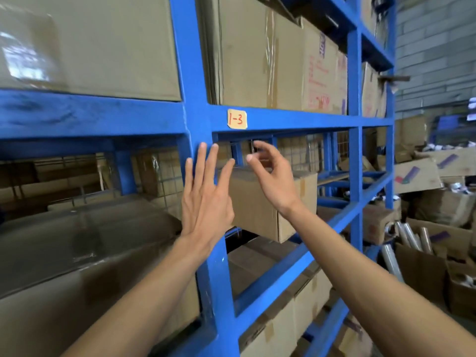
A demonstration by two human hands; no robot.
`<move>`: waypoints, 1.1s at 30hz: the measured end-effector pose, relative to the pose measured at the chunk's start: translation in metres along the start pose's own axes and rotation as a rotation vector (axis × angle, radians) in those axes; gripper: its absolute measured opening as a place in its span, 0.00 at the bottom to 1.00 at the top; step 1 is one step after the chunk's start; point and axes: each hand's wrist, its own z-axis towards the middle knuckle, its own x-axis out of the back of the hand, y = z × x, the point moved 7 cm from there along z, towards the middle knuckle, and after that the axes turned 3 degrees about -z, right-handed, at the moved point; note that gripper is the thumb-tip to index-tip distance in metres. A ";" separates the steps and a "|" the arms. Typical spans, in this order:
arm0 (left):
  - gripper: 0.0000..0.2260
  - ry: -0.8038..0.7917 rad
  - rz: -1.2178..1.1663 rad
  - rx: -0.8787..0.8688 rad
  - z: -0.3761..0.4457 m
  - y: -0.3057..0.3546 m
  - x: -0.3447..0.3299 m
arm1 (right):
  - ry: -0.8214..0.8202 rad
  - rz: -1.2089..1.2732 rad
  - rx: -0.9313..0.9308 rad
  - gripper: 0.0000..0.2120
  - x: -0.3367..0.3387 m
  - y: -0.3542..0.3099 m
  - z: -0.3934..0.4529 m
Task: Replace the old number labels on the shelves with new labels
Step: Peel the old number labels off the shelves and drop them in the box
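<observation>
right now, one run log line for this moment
step: reaching for label | label: "1-3" on blue shelf beam, untouched | left hand: open, fingers straight | right hand: open, empty

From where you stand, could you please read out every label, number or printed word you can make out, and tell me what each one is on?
"1-3": handwritten in red on the tan label, stuck on the blue shelf beam.
Red and purple print on the cardboard box above the beam: too blurred to read.
Purple marks on the flattened cartons at right: no legible text.
</observation>
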 end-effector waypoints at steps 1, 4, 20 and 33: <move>0.29 -0.028 0.045 0.007 0.005 -0.004 -0.005 | 0.011 -0.011 0.010 0.18 -0.002 -0.005 0.013; 0.30 -0.073 0.185 0.012 0.007 -0.010 -0.020 | 0.060 -0.048 0.002 0.22 -0.009 -0.009 0.044; 0.39 -0.049 0.278 -0.043 0.006 -0.010 -0.031 | 0.267 -0.082 -0.044 0.06 -0.014 -0.002 0.087; 0.37 -0.039 0.296 -0.044 0.004 -0.011 -0.033 | 0.324 0.051 0.021 0.01 0.009 0.002 0.060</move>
